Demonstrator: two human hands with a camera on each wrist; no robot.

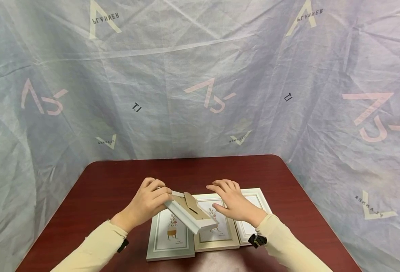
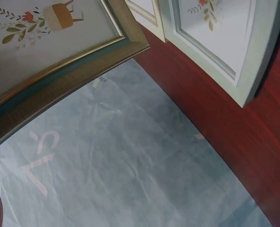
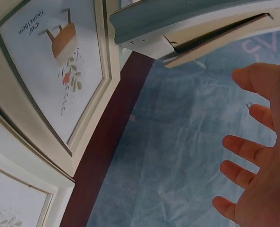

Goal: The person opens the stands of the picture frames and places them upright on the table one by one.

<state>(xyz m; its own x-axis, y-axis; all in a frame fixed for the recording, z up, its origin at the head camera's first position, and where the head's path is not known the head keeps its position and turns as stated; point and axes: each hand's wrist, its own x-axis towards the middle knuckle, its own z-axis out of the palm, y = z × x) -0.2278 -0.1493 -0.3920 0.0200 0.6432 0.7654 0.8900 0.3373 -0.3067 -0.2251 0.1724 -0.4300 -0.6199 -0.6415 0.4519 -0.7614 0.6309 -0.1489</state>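
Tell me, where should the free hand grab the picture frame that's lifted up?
Probably the lifted frame's lower right end, coming from the right. The left hand already grips the far left end, so the frame tilts over the flat frames. The open right hand hovers beside it. Pinch the edges, avoiding the cardboard stand.

Cream long sleeves [image 1: 94,245], black wrist straps [image 1: 257,239], bare hands.

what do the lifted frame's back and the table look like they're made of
Back of the lifted frame: looks like brown cardboard or fibreboard, matte, with a flat fold-out stand flap; its moulding is white, probably painted wood or plastic. Table: dark red-brown with a smooth low sheen, likely wood veneer or laminate. The left hand grips the frame.
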